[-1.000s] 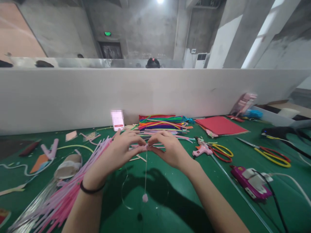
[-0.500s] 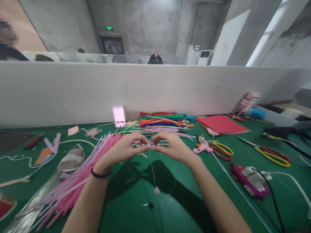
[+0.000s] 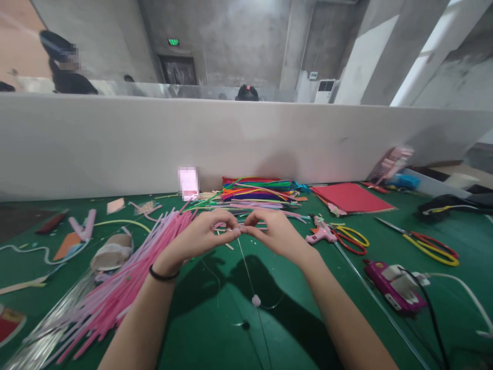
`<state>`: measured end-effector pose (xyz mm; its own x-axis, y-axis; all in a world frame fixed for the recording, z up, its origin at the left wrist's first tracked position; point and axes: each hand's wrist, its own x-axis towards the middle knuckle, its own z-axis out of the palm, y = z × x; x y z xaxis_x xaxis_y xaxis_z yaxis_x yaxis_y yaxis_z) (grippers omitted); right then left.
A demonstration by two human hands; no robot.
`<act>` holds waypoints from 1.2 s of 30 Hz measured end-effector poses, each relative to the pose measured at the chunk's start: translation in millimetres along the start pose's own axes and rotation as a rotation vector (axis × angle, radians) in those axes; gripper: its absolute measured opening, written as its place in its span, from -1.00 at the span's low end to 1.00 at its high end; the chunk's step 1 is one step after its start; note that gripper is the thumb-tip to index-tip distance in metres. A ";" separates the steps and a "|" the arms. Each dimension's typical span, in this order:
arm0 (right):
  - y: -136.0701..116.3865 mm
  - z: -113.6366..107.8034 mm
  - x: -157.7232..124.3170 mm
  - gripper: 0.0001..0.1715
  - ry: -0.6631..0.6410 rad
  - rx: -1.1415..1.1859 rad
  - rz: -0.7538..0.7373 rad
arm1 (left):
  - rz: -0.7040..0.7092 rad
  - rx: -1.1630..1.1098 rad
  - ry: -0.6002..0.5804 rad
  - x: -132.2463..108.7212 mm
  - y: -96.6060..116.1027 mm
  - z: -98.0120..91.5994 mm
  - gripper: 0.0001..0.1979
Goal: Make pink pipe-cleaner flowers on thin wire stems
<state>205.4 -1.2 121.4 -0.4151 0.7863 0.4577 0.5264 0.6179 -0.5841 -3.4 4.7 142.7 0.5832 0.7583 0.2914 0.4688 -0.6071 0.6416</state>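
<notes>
My left hand (image 3: 202,236) and my right hand (image 3: 271,232) meet fingertip to fingertip above the green table (image 3: 215,334), both pinched on a thin clear thread (image 3: 246,270). The thread hangs down from between the fingers, with a small pink bead (image 3: 256,300) swinging near its lower part. A black band sits on my left wrist. A big sheaf of pink pipe cleaners (image 3: 127,277) lies just left of my left hand.
A stack of coloured pipe cleaners (image 3: 258,192) lies behind my hands by the white partition (image 3: 231,139). To the right lie a pink glue gun (image 3: 319,234), red-and-yellow scissors (image 3: 352,239), red paper (image 3: 350,198), more scissors (image 3: 427,245) and a magenta device (image 3: 395,288) with cables. A tape roll (image 3: 111,252) and scraps lie left.
The bead on the thread has swung to the right and the hanging thread now slants. My hands stay pinched together, a little higher in view. A person has appeared beyond the partition.
</notes>
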 end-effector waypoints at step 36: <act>18.3 -4.4 26.5 -0.86 -0.332 -0.053 -0.005 | -0.096 -0.051 -0.071 10.6 -37.7 21.3 -0.81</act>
<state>207.2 31.0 125.9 -0.6326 0.7449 0.2119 0.5579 0.6281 -0.5425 -0.8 30.5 106.5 0.5837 0.7925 0.1768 0.4913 -0.5181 0.7001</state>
